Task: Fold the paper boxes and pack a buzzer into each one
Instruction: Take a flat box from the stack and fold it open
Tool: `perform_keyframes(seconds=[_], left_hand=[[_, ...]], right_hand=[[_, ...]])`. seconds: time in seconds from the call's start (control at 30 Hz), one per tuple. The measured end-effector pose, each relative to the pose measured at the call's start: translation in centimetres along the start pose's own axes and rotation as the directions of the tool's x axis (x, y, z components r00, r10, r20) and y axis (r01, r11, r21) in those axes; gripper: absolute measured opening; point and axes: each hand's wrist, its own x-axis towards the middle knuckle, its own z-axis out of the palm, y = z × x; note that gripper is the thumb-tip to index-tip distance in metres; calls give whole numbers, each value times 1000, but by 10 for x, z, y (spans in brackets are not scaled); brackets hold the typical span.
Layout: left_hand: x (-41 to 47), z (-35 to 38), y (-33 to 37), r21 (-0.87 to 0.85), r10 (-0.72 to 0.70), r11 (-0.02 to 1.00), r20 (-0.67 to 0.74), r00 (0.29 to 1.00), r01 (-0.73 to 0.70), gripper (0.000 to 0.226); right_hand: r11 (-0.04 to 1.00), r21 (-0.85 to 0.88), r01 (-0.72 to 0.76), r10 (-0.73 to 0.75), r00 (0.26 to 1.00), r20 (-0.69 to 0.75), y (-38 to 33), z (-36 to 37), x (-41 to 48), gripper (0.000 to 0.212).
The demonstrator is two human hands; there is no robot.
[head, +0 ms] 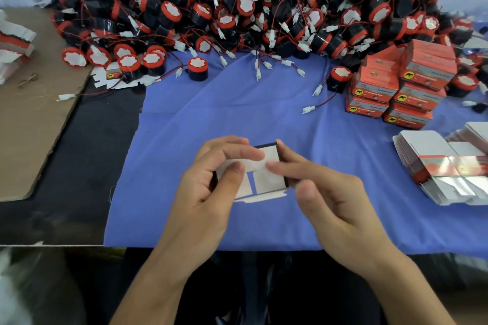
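Both hands nearest, over the near edge of the blue cloth (pixel 211 119) on the desk (pixel 79 166). Left hand (pixel 208 185) grips the paper box (pixel 260 179): fingers (pixel 237 152) curled over its far edge, thumb pressing a white flap. Right hand (pixel 324 192) pinches the box's right side, index finger (pixel 285 167) flat on the same flap. Box is held between the two sets of fingers, just above the cloth. White inner flaps face up and one tuck flap hangs out on the near side.

Status, as I read it:
- This box: mid-fold, one end being closed. No buzzer visible in it; can't tell if one is inside.
- Done: stack of packed boxes (pixel 401 87), orange, closed, well beyond the right fingers. Roughly a dozen or fewer visible.
- Left: big pile of buzzers (pixel 237 8) well beyond both sets of fingers, wires and white plugs trailing onto the cloth. One lone buzzer (pixel 197 69) upright, beyond the left fingers, closest pick.
- Stock: stack of flat box blanks (pixel 443 166) right of the right fingers, plenty remaining. More blanks far left, on the cardboard sheet (pixel 34 113).

Judgement: early in the run, loose buzzers far outnumber packed boxes. For this unit: finish the end, load a buzzer, tuck the wire, close.
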Motion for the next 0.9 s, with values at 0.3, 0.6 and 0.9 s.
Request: perform_keyframes(seconds=[0.3,0.6,0.9], left_hand=[[-8,12,9,-210,43,977,79,996,-26,34],[-10,24,13,17,286,958,27,958,-287,30],[-12,39,9,-128,247,956,-126,961,-263,52]], right_hand=[[961,266,81,-9,966,-259,-12,24,-3,36],[798,590,126,139,914,-382,-24,48,2,39],[783,612,111,236,857,-458,-30,60,8,46]])
